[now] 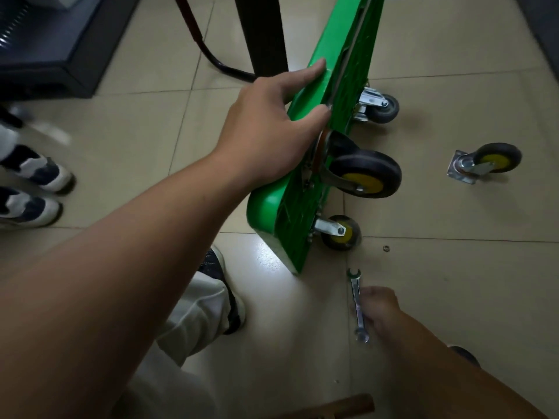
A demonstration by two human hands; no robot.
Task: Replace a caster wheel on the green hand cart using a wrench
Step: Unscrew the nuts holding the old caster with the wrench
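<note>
Both arms are bare. The left arm stretches forward almost straight, and the left hand (266,125) lies palm-down against the upturned green plastic hand cart deck (332,40), its fingers straight and slightly spread. The right arm reaches down low, and the right hand (379,309) curls its fingers round the shaft of a silver double-ended metal wrench (354,287).

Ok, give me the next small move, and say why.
Probably lift the wrench off the floor and bring it to the caster bolts on the cart. The right hand grips the wrench, the left hand steadies the cart on edge, and a loose caster lies nearby.
</note>
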